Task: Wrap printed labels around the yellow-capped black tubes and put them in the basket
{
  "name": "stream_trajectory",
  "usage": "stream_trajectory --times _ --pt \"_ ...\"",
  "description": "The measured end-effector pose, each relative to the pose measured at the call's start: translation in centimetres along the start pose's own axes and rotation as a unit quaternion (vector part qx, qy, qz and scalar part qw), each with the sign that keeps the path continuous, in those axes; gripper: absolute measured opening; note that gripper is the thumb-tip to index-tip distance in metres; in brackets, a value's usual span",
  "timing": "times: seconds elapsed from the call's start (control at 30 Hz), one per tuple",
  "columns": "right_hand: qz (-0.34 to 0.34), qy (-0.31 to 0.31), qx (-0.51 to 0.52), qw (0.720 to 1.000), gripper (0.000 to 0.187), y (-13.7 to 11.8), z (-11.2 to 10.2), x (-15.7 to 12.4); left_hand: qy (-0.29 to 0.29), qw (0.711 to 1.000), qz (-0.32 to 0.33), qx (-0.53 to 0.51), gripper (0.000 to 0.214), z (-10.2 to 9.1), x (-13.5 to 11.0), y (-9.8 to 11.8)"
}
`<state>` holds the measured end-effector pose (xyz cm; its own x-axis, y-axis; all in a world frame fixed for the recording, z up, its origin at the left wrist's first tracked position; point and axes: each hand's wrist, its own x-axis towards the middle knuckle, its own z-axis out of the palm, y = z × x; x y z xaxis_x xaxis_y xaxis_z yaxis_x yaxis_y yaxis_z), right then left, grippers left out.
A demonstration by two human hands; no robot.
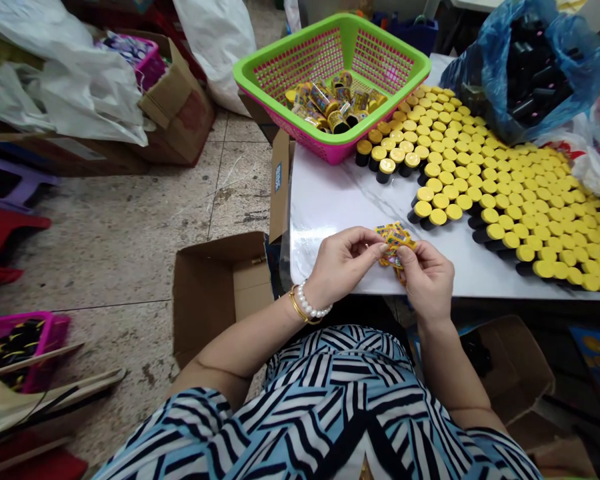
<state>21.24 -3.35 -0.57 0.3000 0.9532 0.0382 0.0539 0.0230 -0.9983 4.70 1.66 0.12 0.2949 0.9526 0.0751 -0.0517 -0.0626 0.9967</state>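
My left hand (344,263) and my right hand (427,277) meet over the near edge of the white table (340,200). Both pinch a small sheet of yellow printed stickers (395,241) between fingertips. A pearl bracelet and a gold bangle sit on my left wrist. To the right, many black tubes with yellow caps (505,193) stand packed together on the table. A green and pink basket (333,67) at the table's far end holds several tubes wrapped in yellow labels (330,105).
A blue plastic bag (525,63) of black tubes rests at the far right. Open cardboard boxes (220,293) stand on the floor beside the table. White plastic bags, another box, plastic stools and a pink basket (20,343) lie to the left.
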Motion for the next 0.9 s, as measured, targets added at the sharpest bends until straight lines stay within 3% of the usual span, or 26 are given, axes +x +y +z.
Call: stream_trajectory --times 0.17,0.37,0.77,0.9 --pt "-0.022 0.038 -0.023 0.999 0.029 0.4 0.2 -0.3 0.071 0.996 0.048 0.003 0.025 0.4 -1.2 1.3" --pt "-0.021 0.028 -0.010 0.999 0.046 0.9 0.2 -0.6 0.072 0.995 0.062 -0.004 0.024 0.9 -1.8 1.2" --pt "-0.031 0.038 -0.008 0.999 0.034 1.2 0.6 -0.5 0.063 0.997 0.002 -0.050 0.025 0.7 -1.7 0.2" --pt "-0.037 0.029 -0.013 0.999 0.030 1.0 0.6 -0.7 0.083 0.994 0.069 0.007 0.019 0.5 -1.6 0.5"
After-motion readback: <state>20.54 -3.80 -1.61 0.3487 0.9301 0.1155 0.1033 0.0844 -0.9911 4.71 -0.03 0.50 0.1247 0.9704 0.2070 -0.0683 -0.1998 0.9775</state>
